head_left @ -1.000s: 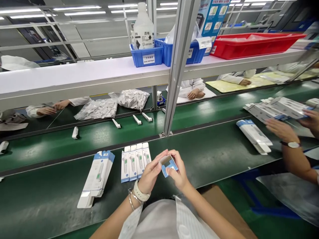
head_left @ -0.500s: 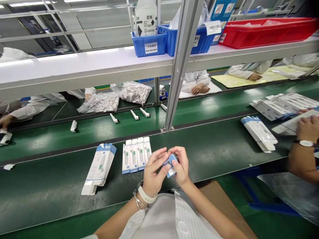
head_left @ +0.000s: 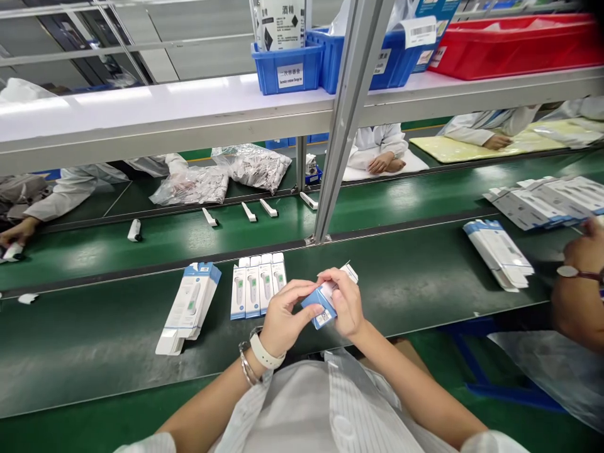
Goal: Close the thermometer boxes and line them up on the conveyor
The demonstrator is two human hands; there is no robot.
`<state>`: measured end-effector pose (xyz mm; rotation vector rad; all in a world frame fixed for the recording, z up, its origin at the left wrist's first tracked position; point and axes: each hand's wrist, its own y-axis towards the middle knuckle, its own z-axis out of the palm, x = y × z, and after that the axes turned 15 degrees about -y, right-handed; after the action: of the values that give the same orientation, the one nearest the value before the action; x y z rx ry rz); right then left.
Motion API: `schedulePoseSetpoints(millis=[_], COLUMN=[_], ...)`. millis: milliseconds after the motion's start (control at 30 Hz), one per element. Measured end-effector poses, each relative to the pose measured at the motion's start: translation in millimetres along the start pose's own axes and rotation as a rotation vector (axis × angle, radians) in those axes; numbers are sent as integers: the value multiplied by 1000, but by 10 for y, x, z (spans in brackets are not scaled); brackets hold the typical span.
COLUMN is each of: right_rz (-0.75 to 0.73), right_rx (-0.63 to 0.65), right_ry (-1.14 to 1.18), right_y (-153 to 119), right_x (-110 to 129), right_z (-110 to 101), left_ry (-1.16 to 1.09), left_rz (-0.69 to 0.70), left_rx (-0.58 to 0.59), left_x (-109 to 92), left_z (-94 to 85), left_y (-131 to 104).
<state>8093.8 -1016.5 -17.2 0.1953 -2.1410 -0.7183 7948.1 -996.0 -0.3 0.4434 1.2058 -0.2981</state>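
A small blue-and-white carton point(head_left: 323, 317) is held between both my hands, its blue end tilted toward me and its white far end showing past my right fingers. My left hand point(head_left: 289, 314) grips the carton's left side, thumb on the blue end. From the right, my right hand point(head_left: 348, 303) wraps over its body. Just left of my hands stands a row of several upright cartons point(head_left: 252, 288) printed with a thermometer picture. Further left lies a stack of flattened cartons point(head_left: 189, 308) on the dark green work surface point(head_left: 94, 336).
White handheld thermometers point(head_left: 268, 208) lie on the green belt point(head_left: 189, 242) beyond. A metal post point(head_left: 337, 138) rises in front, under a shelf with blue bins point(head_left: 287, 70) and a red tray point(head_left: 514, 47). More flat cartons point(head_left: 499, 253) and a co-worker's hand point(head_left: 582, 251) are at right.
The carton has turned in my hands, so more of its blue end and its white far end show. The co-worker's hand at right has moved off the flat cartons.
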Motion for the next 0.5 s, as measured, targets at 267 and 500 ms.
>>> schedulePoseSetpoints(millis=[267, 500], right_rz=[126, 157], right_rx=[50, 251], right_ry=[-20, -53], right_y=[42, 154], right_x=[32, 81], right_z=[80, 172], left_ry=[31, 155], left_rz=[14, -73], left_rx=[-184, -150], left_x=[147, 34], left_z=[-25, -136], left_y=[-3, -97])
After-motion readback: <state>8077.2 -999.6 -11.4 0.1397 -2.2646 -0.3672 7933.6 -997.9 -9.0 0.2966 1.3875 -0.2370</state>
